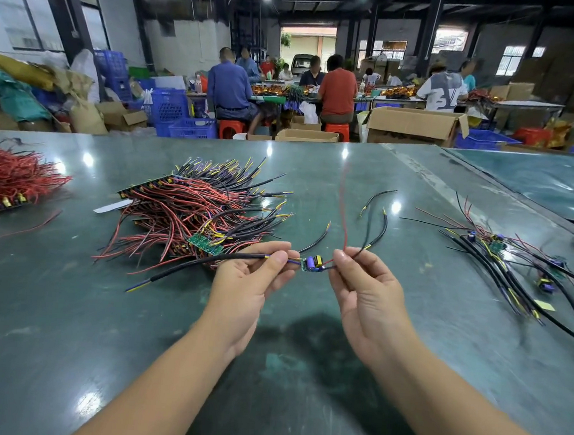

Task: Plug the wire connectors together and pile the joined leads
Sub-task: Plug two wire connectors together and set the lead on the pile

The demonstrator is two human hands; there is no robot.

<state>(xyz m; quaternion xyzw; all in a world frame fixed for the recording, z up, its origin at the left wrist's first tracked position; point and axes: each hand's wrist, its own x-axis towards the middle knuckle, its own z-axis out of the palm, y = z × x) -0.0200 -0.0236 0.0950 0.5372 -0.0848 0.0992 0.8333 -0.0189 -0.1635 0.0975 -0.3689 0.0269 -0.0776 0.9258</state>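
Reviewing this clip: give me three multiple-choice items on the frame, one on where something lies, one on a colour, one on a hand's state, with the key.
1. Where does the biggest pile of red and black leads lie?
A. Left of the hands, on the table
B. In a cardboard box
C. On the person's lap

2. What colour is the table?
A. White
B. Dark green
C. Orange

3. What is the left hand doing?
A. Lying flat on the table
B. Pinching a black lead
C. Hanging out of view

Key: 1 A, the pile sits on the table left of both hands. 2 B, the glossy top is dark green. 3 B, thumb and fingers pinch the black lead beside the small circuit board, whose other side the right hand holds.
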